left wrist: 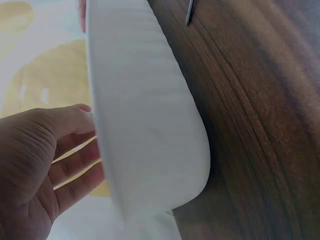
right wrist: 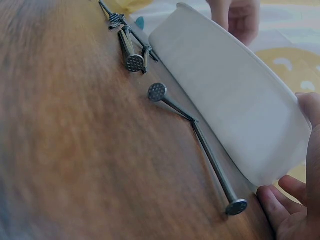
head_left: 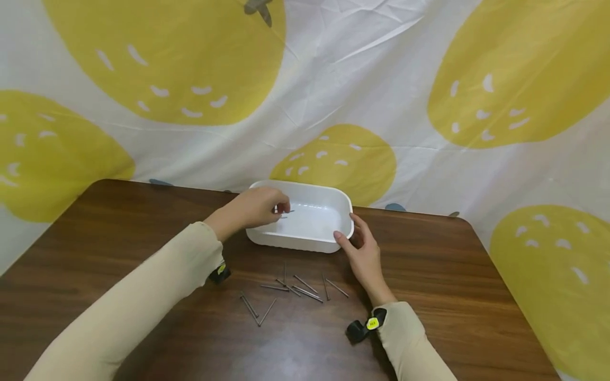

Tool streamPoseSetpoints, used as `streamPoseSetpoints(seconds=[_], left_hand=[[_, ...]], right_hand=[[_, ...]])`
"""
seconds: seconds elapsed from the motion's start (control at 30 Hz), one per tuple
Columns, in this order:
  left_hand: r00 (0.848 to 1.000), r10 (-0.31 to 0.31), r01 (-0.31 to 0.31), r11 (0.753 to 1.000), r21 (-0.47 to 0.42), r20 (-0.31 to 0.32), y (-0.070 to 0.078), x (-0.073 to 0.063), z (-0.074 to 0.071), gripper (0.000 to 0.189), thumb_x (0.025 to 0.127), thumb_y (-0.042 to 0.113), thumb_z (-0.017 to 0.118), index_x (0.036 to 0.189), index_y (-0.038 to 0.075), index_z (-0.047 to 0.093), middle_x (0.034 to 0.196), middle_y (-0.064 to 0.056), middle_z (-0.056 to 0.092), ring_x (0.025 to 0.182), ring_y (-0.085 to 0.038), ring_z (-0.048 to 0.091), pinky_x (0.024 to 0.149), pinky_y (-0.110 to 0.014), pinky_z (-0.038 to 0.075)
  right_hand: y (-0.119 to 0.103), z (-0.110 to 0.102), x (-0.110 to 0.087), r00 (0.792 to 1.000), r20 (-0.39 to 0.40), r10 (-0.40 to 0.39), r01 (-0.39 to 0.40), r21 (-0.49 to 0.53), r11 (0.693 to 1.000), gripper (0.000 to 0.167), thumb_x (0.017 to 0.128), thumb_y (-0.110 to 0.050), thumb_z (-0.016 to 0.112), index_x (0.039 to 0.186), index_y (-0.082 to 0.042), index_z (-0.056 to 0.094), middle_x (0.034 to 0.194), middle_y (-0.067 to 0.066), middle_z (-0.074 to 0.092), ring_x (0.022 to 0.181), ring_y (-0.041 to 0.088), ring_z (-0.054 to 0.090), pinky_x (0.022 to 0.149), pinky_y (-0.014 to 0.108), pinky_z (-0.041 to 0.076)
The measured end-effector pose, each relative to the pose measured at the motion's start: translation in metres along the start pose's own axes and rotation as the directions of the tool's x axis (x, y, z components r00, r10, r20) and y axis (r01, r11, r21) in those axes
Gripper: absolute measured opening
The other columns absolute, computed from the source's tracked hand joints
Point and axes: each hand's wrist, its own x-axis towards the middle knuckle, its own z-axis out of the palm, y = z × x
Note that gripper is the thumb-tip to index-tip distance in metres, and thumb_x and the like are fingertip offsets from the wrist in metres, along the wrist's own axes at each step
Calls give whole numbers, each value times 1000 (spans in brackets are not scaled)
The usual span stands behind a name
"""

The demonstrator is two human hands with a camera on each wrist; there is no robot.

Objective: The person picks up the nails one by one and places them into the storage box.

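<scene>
A white rectangular dish point(head_left: 312, 244) stands near the back of the wooden table. My left hand point(head_left: 259, 206) reaches over its left end, fingers curled down inside the rim. Thin nails point(head_left: 289, 211) show at those fingertips, seemingly pinched; the rim hides the tips in the left wrist view. My right hand point(head_left: 366, 256) grips the dish's right front corner, thumb over the rim and fingers round the outside. Several loose grey nails point(head_left: 307, 294) lie scattered in front of the dish. In the right wrist view, a nail point(right wrist: 212, 162) with a flat round head lies close to the dish wall.
The brown wooden table point(head_left: 429, 317) ends at a hanging cloth point(head_left: 190, 153) with yellow fruit prints, just behind the dish. A few nails point(head_left: 251, 309) lie apart from the others, nearer the front left.
</scene>
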Motion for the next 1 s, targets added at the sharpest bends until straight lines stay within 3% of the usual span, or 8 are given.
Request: streamPoseSetpoints(seconds=[0.13,0.3,0.57,0.8,1.0], left_hand=[[998,25,-25,1000,-4,-57,10,-9,0,14,90,4,66,101,7,75,95,-4,74,84,-17,66,76,-31,56],[993,-4,0,1000,-30,-122,22,-24,0,16,90,8,68,105,10,75,101,-2,73,86,-14,66,75,-30,55],[972,2,-16,998,-58,-237,37,-42,-9,16,90,9,70,105,12,74,100,2,74,87,-14,68,76,-32,56],[961,-105,54,979,-199,-257,51,-66,-12,15,89,11,73,104,13,75,96,3,75,83,-12,67,74,-30,54],[977,-88,48,979,-201,-195,56,-79,-6,16,88,8,72,104,11,75,98,0,76,83,-12,66,75,-28,54]], right_hand=[[3,-6,0,1000,-5,15,-15,-15,1000,64,92,-38,72,149,-23,47,138,16,62,128,31,61,111,49,44],[6,-9,-1,999,-2,32,-32,-26,999,65,92,-40,72,149,-24,47,139,16,61,130,31,60,111,50,44],[6,-12,-5,999,-18,40,-41,-19,999,64,92,-40,72,149,-24,47,138,17,62,131,32,59,112,50,44],[7,-9,-10,999,-6,49,-49,-9,999,64,92,-39,73,149,-25,47,135,16,64,127,29,62,109,48,46],[8,-4,-15,999,-16,47,-47,-28,998,64,93,-35,72,150,-23,46,136,16,64,127,29,62,108,48,47]])
